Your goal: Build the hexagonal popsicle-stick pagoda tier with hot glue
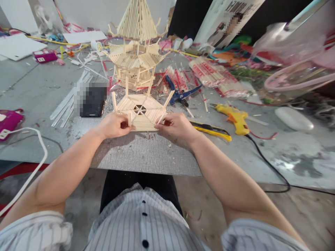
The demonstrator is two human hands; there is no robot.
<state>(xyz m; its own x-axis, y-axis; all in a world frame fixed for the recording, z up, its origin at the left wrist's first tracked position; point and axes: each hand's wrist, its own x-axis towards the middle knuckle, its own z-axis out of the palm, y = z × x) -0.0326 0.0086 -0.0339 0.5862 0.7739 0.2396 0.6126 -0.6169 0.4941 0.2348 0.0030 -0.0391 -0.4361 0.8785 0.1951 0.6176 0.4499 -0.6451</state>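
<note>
Both of my hands grip a six-sided piece (pixel 143 118) built of thin wooden sticks, with upright posts at its corners and a small spoked opening in its middle. My left hand (pixel 112 125) pinches the near left corner by a short post. At the near right corner, the fingers of my right hand (pixel 176 124) close on the edge. Just behind the piece stands a tiered pagoda model (pixel 137 52) of the same pale sticks, its pointed roof reaching the top of the view.
Right of my hands lie a yellow utility knife (pixel 213 131), a yellow glue gun (pixel 235 118) with a black cord, blue pliers (pixel 180 92) and packaged sticks (pixel 217 75). A black phone (pixel 92 101) and glue sticks (pixel 65 99) lie left. The table edge (pixel 146 170) runs close to me.
</note>
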